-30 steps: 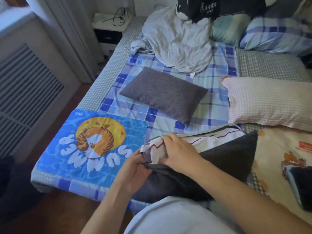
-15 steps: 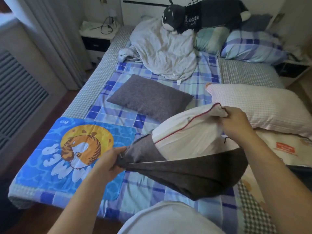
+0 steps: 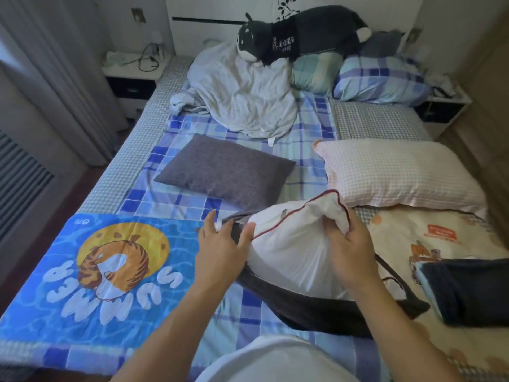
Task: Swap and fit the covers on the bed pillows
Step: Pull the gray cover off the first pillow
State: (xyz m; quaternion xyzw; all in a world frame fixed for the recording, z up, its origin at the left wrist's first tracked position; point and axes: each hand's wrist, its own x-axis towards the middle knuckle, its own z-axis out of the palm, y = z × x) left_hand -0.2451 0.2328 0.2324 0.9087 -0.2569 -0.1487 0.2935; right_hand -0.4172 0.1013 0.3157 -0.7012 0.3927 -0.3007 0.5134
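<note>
On the bed (image 3: pixel 179 199), right hand (image 3: pixel 349 252) clamps one white pillow (image 3: pixel 289 244); left hand (image 3: pixel 220 252) pinches one dark cover (image 3: pixel 316 307).

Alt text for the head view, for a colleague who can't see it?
The right hand grips a corner of a white pillow partly inside a dark grey cover, whose open edge the left hand pinches, over a blue checked bed.

Five pillows (image 3: pixel 225 166) (perhaps six), one plush dog (image 3: pixel 300 34).
</note>
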